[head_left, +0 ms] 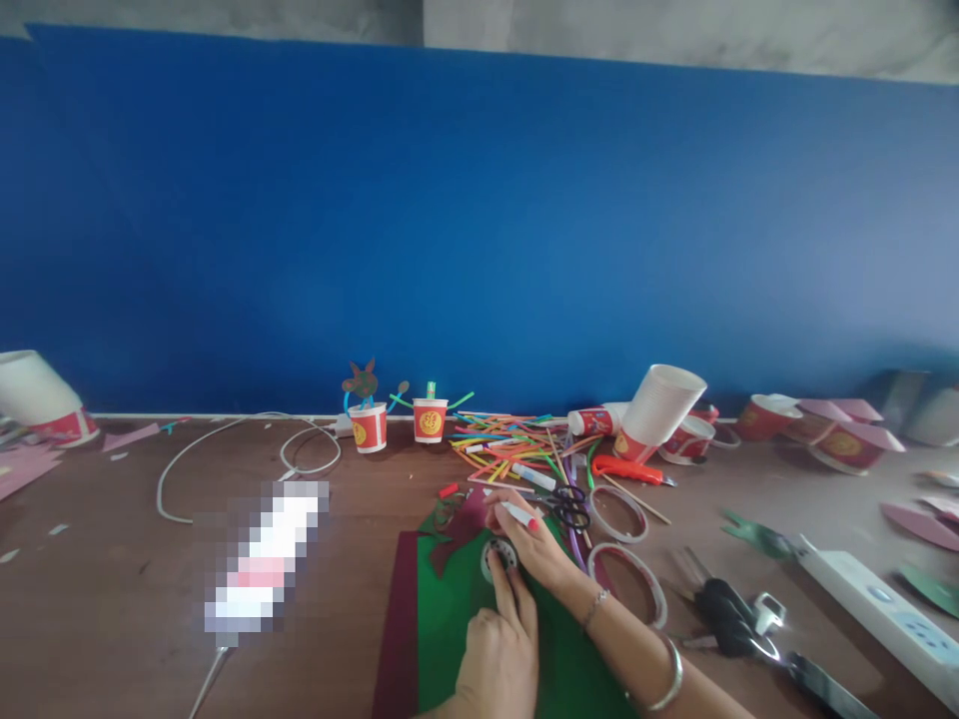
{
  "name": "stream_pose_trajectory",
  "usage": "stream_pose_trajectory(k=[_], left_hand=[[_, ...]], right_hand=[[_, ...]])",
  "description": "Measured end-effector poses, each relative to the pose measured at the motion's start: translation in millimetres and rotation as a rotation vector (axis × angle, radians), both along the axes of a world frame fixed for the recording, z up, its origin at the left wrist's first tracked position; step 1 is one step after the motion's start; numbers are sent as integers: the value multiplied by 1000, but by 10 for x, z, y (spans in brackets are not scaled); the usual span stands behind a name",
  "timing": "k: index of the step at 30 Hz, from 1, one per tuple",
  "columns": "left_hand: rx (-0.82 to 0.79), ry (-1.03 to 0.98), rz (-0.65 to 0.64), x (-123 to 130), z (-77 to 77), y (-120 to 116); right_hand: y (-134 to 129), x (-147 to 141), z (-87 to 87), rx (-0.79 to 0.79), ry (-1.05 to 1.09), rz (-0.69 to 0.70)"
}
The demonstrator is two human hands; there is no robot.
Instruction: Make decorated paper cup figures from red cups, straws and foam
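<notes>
My right hand is closed around a white marker with a red end, above the upper part of a green paper sheet. Two fingers of my left hand stretch forward and press on a small round whitish disc lying on that sheet. The fingers partly cover the disc, so its kind is unclear. A dark red sheet shows under the green one. Cut scraps of dark red paper lie just beyond my hands, with black-handled scissors close by.
Two tape rolls and keys lie right of my arm, near a white power strip. Behind are colored straws, an orange cutter and paper cups. A blurred-out phone-shaped object with a cable lies left.
</notes>
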State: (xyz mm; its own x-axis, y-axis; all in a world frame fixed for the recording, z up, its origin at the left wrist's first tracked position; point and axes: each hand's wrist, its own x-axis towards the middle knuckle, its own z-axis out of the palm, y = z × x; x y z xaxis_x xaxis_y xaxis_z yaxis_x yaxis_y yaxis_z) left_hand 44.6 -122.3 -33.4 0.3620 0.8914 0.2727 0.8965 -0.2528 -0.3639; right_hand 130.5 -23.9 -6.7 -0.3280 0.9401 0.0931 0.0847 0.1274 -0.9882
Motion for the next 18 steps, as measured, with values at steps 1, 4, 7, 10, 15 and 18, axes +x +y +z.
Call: stream_pose_trajectory(k=[1,4,7,10,15,18], left_hand=[[-19,13,-14,-6,21,5],[-87,21,0,12,50,19],[-143,-2,44,55,39,24],[-144,-16,46,78,22,25],[-169,-6,23,67,24,25],[-161,-13,11,56,7,22]], right_hand=[[12,2,1,-16,5,-3],[77,-3,31,-45,-6,-40],[164,-29,118,-22,-117,-40],[227,-74,239,39,-332,53],[269,-175,354,280,-654,198],[289,-234,340,306,-729,230]])
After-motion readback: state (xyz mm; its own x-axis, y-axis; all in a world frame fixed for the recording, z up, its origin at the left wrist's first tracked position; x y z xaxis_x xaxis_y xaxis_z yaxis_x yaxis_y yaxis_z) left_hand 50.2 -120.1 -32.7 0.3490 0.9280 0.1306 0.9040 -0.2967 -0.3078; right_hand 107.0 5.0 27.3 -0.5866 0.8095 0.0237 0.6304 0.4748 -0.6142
